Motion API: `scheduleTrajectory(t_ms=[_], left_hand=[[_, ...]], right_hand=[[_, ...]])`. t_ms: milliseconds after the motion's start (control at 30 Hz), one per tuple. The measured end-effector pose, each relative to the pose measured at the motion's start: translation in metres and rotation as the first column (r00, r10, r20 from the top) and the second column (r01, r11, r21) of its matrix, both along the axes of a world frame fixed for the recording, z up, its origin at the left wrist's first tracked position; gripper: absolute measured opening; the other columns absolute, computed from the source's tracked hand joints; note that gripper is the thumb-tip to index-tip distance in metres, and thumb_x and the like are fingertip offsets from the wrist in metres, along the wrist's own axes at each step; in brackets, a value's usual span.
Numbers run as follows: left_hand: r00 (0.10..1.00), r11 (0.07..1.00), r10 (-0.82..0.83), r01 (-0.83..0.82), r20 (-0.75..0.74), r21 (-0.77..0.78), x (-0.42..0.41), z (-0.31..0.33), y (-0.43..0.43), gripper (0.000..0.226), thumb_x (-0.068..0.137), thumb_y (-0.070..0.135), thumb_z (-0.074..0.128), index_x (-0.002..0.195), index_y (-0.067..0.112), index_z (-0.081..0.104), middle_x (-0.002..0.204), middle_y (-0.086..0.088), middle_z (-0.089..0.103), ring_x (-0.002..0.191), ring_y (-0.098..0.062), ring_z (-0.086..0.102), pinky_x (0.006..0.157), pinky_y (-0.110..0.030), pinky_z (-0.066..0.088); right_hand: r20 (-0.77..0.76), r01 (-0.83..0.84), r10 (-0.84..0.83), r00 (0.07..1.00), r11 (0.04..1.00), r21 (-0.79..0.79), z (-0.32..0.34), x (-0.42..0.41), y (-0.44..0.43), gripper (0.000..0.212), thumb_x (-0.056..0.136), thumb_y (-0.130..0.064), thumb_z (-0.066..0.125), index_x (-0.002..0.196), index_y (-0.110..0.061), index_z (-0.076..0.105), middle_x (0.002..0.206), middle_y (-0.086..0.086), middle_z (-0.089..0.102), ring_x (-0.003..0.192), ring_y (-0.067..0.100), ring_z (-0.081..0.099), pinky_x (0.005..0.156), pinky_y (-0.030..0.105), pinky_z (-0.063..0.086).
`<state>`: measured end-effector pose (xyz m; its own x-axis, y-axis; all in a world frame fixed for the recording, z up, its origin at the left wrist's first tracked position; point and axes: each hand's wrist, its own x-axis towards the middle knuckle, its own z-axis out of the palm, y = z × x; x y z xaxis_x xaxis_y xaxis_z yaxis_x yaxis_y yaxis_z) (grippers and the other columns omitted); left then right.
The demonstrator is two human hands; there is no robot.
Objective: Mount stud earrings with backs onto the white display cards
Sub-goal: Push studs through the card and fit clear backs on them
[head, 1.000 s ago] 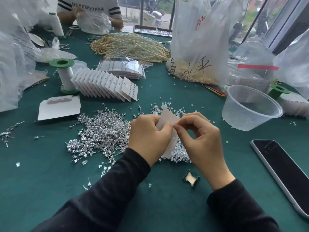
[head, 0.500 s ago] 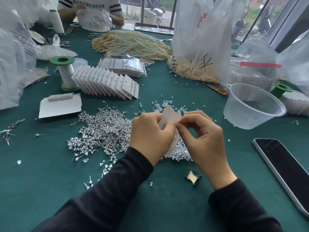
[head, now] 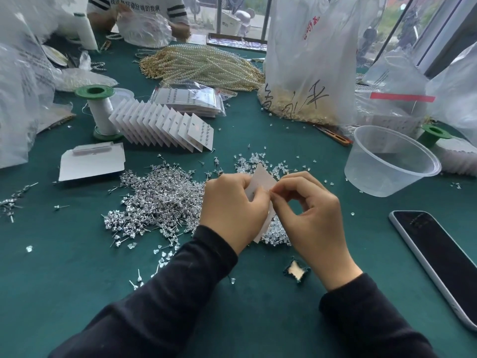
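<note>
Teal-green counter (head: 64,280), silver stud earrings (head: 154,200), white display card (head: 262,179), black sleeves (head: 180,293), green-capped white spool (head: 99,112).

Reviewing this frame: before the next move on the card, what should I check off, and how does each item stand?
1. Left hand grips white display card: ok.
2. Right hand pinches at the card's edge: ok.
3. What that pinch holds besides the card: cannot tell.
4. Pile of stud earrings beside the left hand: ok.
5. Clear backs scattered beyond the card: ok.
</note>
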<state>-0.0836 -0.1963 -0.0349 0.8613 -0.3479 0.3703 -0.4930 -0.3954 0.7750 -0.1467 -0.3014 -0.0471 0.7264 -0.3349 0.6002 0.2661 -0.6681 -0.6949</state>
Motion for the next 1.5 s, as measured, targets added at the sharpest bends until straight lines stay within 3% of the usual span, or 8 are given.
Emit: scheduleTrajectory(t_ms=[267,467,667,833,1167,1300,1433,1500], left_hand=[[0.998,0.999,-0.048,0.049,0.046,-0.020,-0.002,0.001,0.000,0.040,0.075,0.011,0.060,0.043,0.011,0.037,0.039,0.004,0.028,0.042,-0.015,0.026,0.043,-0.020,0.025],[0.994,0.995,-0.097,0.096,0.057,0.006,-0.001,0.000,0.000,0.036,0.079,0.011,0.058,0.047,0.002,0.043,0.041,0.004,0.029,0.042,-0.012,0.027,0.043,-0.021,0.024],[0.987,0.987,-0.146,0.140,-0.068,-0.084,0.003,0.000,-0.001,0.036,0.081,0.014,0.056,0.054,-0.008,0.046,0.051,-0.023,0.046,0.048,-0.020,0.038,0.048,-0.036,0.032],[0.983,0.984,-0.139,0.123,-0.123,-0.133,0.002,0.001,-0.002,0.038,0.074,0.024,0.053,0.051,-0.006,0.045,0.047,-0.009,0.040,0.047,-0.019,0.038,0.044,-0.031,0.034],[0.996,0.993,-0.092,0.092,0.005,-0.074,0.001,-0.004,-0.001,0.042,0.078,0.012,0.060,0.044,0.013,0.037,0.040,0.004,0.029,0.045,-0.014,0.032,0.040,-0.016,0.024],[0.997,0.994,-0.081,0.081,0.005,-0.072,0.001,-0.006,-0.002,0.034,0.078,0.013,0.060,0.051,-0.002,0.046,0.044,-0.003,0.034,0.045,-0.016,0.030,0.042,-0.021,0.023],[0.972,0.967,-0.215,0.198,-0.095,-0.160,0.002,0.000,-0.002,0.045,0.079,0.032,0.052,0.042,0.010,0.037,0.040,0.007,0.031,0.042,-0.011,0.028,0.041,-0.023,0.022],[0.892,0.913,-0.377,0.313,-0.250,-0.261,0.006,0.010,0.001,0.057,0.084,0.051,0.049,0.042,0.014,0.040,0.042,0.005,0.036,0.042,-0.015,0.033,0.043,-0.024,0.028]], right_hand=[[-0.010,0.005,-0.005,1.000,1.000,0.019,0.001,-0.001,-0.003,0.012,0.075,0.008,0.069,0.075,-0.004,0.068,0.076,0.003,0.063,0.072,0.012,0.060,0.067,0.026,0.051],[0.008,0.034,-0.034,0.999,0.999,0.000,-0.001,-0.002,-0.005,0.011,0.074,0.007,0.070,0.075,-0.003,0.071,0.074,0.001,0.064,0.069,0.009,0.060,0.065,0.020,0.050],[0.047,0.071,-0.067,0.997,0.994,-0.080,-0.002,-0.002,-0.002,0.009,0.075,0.006,0.071,0.076,-0.003,0.072,0.075,0.001,0.064,0.067,0.007,0.058,0.066,0.013,0.046],[0.072,0.108,-0.100,0.992,0.989,-0.106,-0.002,-0.003,-0.001,0.006,0.077,0.002,0.069,0.075,-0.003,0.067,0.074,0.003,0.063,0.066,0.013,0.058,0.064,0.021,0.048],[0.068,0.123,-0.114,0.991,0.982,-0.143,-0.004,-0.003,0.004,0.010,0.075,0.007,0.067,0.071,-0.002,0.065,0.073,0.001,0.059,0.066,0.006,0.051,0.065,0.011,0.041],[0.086,0.149,-0.136,0.987,0.973,-0.177,-0.006,-0.001,0.004,0.009,0.075,0.007,0.067,0.072,-0.001,0.066,0.073,0.003,0.060,0.065,0.007,0.051,0.064,0.012,0.042],[0.103,0.165,-0.150,0.983,0.974,-0.153,-0.006,-0.001,0.001,0.008,0.077,0.005,0.066,0.073,-0.002,0.065,0.074,0.002,0.060,0.067,0.007,0.051,0.066,0.014,0.043],[0.129,0.160,-0.145,0.981,0.981,-0.109,-0.004,-0.001,-0.004,0.006,0.079,0.002,0.065,0.075,-0.003,0.064,0.076,0.000,0.058,0.070,0.006,0.052,0.068,0.014,0.044]])
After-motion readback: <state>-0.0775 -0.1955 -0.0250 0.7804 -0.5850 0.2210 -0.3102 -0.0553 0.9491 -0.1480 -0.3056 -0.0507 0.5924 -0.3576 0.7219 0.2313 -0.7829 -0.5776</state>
